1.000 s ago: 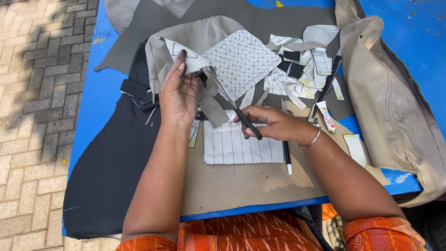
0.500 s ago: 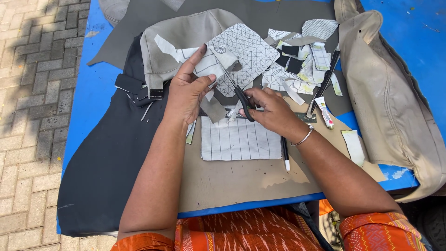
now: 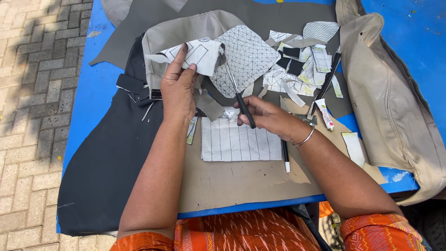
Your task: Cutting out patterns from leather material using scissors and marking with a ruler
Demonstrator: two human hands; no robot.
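Pinched in the left hand (image 3: 179,90) is a white lined fabric piece (image 3: 197,53), raised over the blue table (image 3: 83,97). Black-handled scissors (image 3: 237,88) are gripped by the right hand (image 3: 267,116), blades touching the piece. Beside lie a white lined rectangle (image 3: 239,142) and a small white tube with a red end (image 3: 324,114).

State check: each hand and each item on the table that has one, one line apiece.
left hand: holds white lined fabric piece up off the table
right hand: grips scissors
scissors: blades at the piece's edge
glue tube: lying flat, capped
pen: lying flat on brown sheet
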